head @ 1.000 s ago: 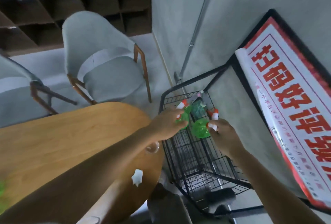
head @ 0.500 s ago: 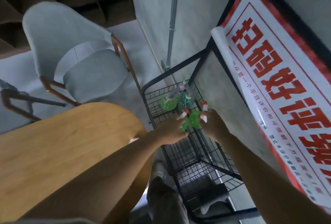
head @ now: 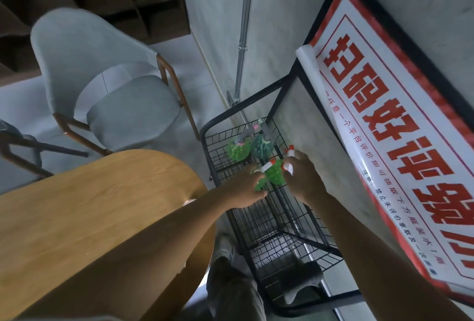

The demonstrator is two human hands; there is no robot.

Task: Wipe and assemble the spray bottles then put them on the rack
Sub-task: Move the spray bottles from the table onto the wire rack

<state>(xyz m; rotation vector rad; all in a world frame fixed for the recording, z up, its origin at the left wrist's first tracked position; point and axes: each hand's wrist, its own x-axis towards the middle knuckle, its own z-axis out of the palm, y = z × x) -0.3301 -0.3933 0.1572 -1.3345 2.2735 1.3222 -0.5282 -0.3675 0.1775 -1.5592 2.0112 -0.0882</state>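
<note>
A black wire rack [head: 209, 129] stands between the table and the wall. In the far end of its top basket stand a green spray bottle [head: 238, 152] and a teal spray bottle [head: 259, 148], both with grey spray heads. Nearer me, my left hand [head: 241, 189] grips a green bottle [head: 259, 184] with a white, red-tipped head. My right hand [head: 304, 178] holds a second green bottle [head: 275, 174] of the same kind. These two bottles sit close together, low in the basket, touching or almost touching.
A round wooden table [head: 77, 218] lies at the left, with a grey chair [head: 115, 105] behind it. A large red-and-white poster [head: 384, 141] leans on the wall at the right. On the rack's lower shelf [head: 272, 249] rests a grey object [head: 305, 279].
Both hands have drawn together and lowered their green bottles deeper into the rack's top basket. The view has swung right, off the table.
</note>
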